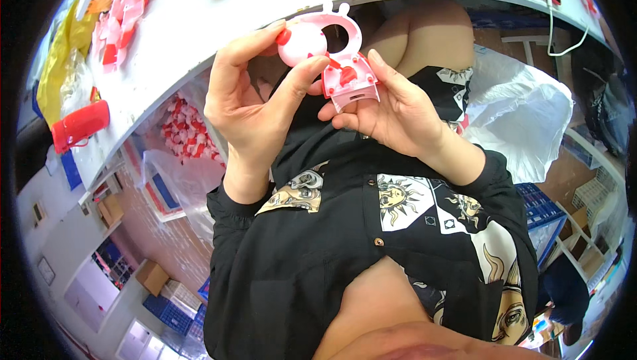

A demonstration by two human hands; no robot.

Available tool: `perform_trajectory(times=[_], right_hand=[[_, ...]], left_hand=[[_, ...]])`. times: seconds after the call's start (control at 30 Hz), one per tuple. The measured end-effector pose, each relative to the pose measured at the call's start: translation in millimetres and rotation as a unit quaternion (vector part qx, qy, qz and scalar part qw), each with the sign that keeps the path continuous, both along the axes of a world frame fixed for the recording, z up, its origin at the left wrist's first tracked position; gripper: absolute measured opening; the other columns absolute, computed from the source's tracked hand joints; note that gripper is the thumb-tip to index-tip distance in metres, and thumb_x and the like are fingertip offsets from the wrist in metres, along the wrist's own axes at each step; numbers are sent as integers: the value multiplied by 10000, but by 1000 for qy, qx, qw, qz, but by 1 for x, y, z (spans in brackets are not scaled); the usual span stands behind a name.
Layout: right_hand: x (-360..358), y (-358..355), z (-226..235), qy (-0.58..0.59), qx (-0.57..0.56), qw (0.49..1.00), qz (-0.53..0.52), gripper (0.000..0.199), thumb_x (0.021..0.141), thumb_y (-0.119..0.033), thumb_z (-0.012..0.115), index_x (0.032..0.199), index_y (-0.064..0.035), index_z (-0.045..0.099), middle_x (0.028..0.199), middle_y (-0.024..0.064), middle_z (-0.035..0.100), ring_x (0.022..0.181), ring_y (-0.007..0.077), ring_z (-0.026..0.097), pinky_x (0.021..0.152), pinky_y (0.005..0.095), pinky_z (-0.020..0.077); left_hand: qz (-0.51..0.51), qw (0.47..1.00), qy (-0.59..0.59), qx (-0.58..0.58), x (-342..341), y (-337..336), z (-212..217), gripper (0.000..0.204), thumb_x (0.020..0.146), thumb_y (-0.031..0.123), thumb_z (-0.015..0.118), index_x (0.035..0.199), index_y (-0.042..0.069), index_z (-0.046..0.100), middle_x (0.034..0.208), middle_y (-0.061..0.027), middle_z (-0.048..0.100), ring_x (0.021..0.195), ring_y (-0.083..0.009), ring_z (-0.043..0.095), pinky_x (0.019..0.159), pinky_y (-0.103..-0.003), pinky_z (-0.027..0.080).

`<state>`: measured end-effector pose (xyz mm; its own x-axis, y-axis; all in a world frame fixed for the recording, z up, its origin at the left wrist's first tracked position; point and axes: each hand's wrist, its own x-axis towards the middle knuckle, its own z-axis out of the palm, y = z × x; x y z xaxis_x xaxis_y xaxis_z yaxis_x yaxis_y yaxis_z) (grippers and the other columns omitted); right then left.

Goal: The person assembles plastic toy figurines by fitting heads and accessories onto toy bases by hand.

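Nearest, at 6 o'clock: a black patterned shirt (371, 227) over the lap. Above it, at 12 o'clock, both hands raised just under the white bench (219, 15) edge. Left hand (249, 104) with grip clamped on the round pink head of a pink toy piece (328, 55), thumb and forefinger pinching it. Right hand (391, 111) with grip closed under its squarish red-and-pink base. Long axis tilted, loop toward 12, base toward 5. Farther, at 10 o'clock: pink and red parts (126, 8), a red case (79, 124). At 3, a clear plastic bag (524, 114).
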<state>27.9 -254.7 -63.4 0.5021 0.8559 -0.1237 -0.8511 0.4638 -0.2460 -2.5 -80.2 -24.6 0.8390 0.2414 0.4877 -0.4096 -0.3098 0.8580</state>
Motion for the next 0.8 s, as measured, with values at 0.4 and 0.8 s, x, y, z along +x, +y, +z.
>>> perform_trajectory(times=[0.4, 0.8], right_hand=[[-2, 3, 3, -13, -40, 999, -1, 595, 1024, -473, 239, 1275, 18, 463, 1183, 175, 577, 1005, 298, 617, 848, 362, 511], [-3, 3, 1, -49, -65, 996, -18, 560, 1024, -464, 268, 1247, -2, 491, 1133, 144, 608, 918, 211, 623, 790, 308, 508]], left_hand=[[-17, 994, 18, 103, 5, 3, 4, 386, 681, -38, 804, 1033, -39, 644, 1007, -102, 647, 933, -159, 625, 841, -271, 493], [1, 990, 37, 138, 12, 2, 10, 364, 695, 14, 807, 1033, -5, 675, 979, -85, 667, 870, -140, 620, 794, -243, 492]])
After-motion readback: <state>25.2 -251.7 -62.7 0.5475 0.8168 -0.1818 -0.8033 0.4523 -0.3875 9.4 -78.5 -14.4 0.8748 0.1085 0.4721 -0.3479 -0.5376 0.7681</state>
